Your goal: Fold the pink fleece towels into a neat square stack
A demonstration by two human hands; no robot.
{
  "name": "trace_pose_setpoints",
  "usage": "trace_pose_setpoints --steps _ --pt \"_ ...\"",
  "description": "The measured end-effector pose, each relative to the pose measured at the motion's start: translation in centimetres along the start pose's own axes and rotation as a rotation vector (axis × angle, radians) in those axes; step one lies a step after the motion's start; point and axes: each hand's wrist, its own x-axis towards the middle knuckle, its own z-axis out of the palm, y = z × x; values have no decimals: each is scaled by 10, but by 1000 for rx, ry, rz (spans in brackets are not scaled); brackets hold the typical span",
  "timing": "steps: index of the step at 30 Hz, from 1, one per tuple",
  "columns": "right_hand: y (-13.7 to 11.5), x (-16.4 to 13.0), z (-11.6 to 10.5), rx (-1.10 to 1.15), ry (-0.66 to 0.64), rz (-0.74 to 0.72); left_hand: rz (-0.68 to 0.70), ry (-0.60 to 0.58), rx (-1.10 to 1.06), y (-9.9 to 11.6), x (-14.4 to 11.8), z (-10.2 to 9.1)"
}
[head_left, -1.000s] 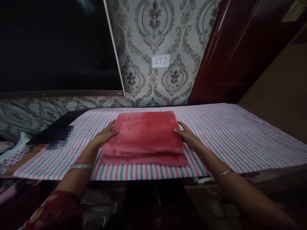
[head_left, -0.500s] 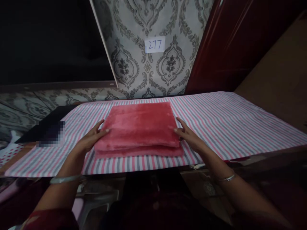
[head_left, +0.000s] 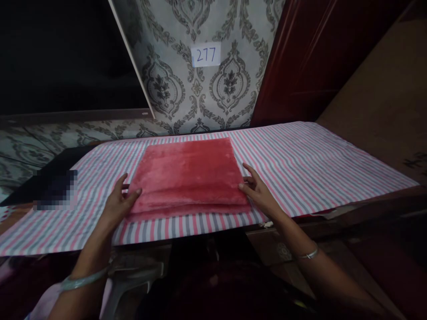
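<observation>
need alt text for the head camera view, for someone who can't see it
Two bare hands rest at the sides of a folded red plush cloth lying on a pink-and-grey striped table cover: left hand at its left edge, right hand at its right. A paper label reading 277 hangs on patterned wallpaper behind.

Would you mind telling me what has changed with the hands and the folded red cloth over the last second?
Both hands slid back along the cloth's sides toward its near corners: the left hand at the left one, the right hand at the right. The folded red cloth stayed flat on the striped sheet, neither lifted nor unfolded.
</observation>
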Motion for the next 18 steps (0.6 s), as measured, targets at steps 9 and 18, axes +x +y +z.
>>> trace_pose_setpoints --steps 9,18 --pt "0 -19 6 -547 -82 -377 948 -70 357 73 -55 58" --pt "-2 -28 6 -774 64 -581 940 -148 317 55 -58 63"
